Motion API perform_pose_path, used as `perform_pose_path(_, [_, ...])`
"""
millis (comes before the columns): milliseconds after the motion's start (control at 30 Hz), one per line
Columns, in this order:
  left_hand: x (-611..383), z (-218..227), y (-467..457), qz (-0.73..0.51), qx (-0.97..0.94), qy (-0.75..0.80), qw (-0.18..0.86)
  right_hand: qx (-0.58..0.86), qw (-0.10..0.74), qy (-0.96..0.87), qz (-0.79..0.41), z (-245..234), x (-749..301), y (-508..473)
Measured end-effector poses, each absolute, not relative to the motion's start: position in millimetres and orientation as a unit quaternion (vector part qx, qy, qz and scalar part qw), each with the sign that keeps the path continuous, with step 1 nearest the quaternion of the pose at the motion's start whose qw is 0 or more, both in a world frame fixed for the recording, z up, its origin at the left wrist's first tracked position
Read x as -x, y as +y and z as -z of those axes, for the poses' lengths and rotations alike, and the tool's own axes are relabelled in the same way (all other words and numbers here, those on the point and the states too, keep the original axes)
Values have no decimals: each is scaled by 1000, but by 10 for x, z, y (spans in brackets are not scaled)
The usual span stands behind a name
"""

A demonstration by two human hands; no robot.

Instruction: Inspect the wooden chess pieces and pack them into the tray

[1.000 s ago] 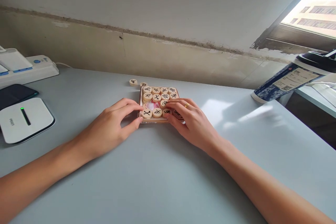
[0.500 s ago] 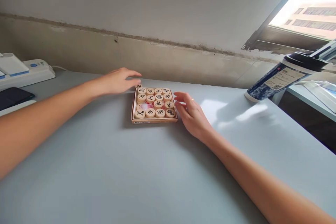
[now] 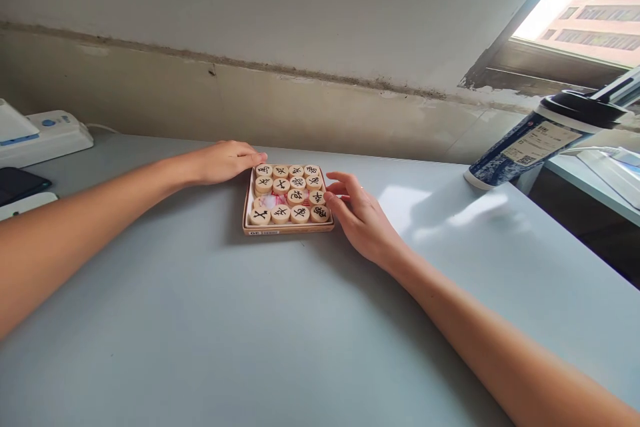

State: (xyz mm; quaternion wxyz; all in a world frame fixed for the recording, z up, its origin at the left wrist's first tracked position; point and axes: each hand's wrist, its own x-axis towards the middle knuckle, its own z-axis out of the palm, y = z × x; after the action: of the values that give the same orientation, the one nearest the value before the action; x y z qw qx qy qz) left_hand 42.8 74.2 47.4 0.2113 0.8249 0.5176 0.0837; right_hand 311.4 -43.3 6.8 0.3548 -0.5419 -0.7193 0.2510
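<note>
A shallow square box (image 3: 289, 229) on the desk holds round wooden Chinese chess pieces (image 3: 297, 196) with black characters. Part of its left side has a gap in the top layer, where pink and white shows. My left hand (image 3: 225, 161) is at the box's back left corner, fingers closed together over the spot where a single piece stood; that piece is hidden by the fingers. My right hand (image 3: 361, 217) lies against the box's right side, fingers loosely curved and apart, thumb and index tips at the rim. Nothing is gripped in it.
A dark blue cup (image 3: 525, 147) with a black lid stands at the right, near the desk's edge. To the left are a white power strip (image 3: 60, 137) and a dark phone (image 3: 23, 185). The wall (image 3: 300, 110) runs behind the desk (image 3: 250, 320).
My left hand has come down to the box's back left corner, its spread fingers closing over the loose piece, now hidden. My right fingertips have moved slightly in against the box's right rim.
</note>
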Motion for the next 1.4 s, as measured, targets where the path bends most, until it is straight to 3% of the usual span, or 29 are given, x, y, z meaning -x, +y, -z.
perform_pose_path(467, [29, -586, 310, -62, -823, 544, 149, 544, 331, -738, -223, -89, -3119, -438])
perform_pose_path(800, [-67, -372, -194, -97, -774, 623, 63, 571, 300, -735, -208, -178, -3071, -521])
perform_pose_path(1000, [3, -235, -203, -141, -783, 602, 63, 565, 301, -741, -203, -179, -3073, -540])
perform_pose_path(1233, [-40, -354, -326, -253, -784, 564, 52, 525, 408, -735, -132, -258, -3020, -625])
perform_pose_path(1400, [-188, -370, -615, -325, -884, 331, 54, 223, 557, -799, -50, -226, -2938, -830])
